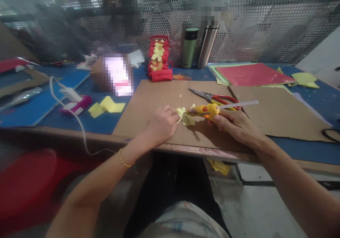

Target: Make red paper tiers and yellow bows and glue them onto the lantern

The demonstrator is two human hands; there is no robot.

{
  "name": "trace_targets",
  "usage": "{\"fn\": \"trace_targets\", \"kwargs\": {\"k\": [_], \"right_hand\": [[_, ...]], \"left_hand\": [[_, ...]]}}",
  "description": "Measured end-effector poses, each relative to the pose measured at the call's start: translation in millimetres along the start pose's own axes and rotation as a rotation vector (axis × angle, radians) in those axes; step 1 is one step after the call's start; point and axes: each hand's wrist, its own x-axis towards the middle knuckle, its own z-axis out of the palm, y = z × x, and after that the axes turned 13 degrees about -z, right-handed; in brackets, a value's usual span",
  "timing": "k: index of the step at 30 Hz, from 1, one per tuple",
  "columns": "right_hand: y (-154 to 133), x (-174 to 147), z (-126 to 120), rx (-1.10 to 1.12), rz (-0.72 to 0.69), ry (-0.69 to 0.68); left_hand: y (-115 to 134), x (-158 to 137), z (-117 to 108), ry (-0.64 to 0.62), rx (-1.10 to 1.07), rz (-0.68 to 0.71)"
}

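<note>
My right hand (235,124) is wrapped round a yellow hot glue gun (203,110); a whitish glue stick (241,104) pokes out of its back end and a small orange light glows on it. The gun's nozzle points left, at a cut yellow paper piece (188,120) shaped like a flower. On the other side, my left hand (163,124) has its fingers closed at the edge of that paper, holding it low over the cardboard sheet (148,100). Just behind the gun lie red-handled scissors (202,94), partly hidden by it.
Red paper boxes (161,75) with yellow paper flowers stand at the back, beside a green flask (190,48) and a steel flask (208,46). Yellow paper pieces (113,105), a purple power strip (77,106) and a white cable (83,126) lie left. Red paper (252,73) lies right.
</note>
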Motion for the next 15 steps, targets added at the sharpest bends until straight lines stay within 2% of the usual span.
{"fn": "trace_targets", "kwargs": {"k": [7,15], "right_hand": [[-1.3,-2.2,-1.2,0.044,0.047,0.026],[-0.4,0.6,-0.4,0.006,-0.001,0.002]], "left_hand": [[-0.1,0.5,-0.2,-0.009,0.012,-0.003],[-0.4,0.4,-0.2,0.005,-0.012,0.0]]}}
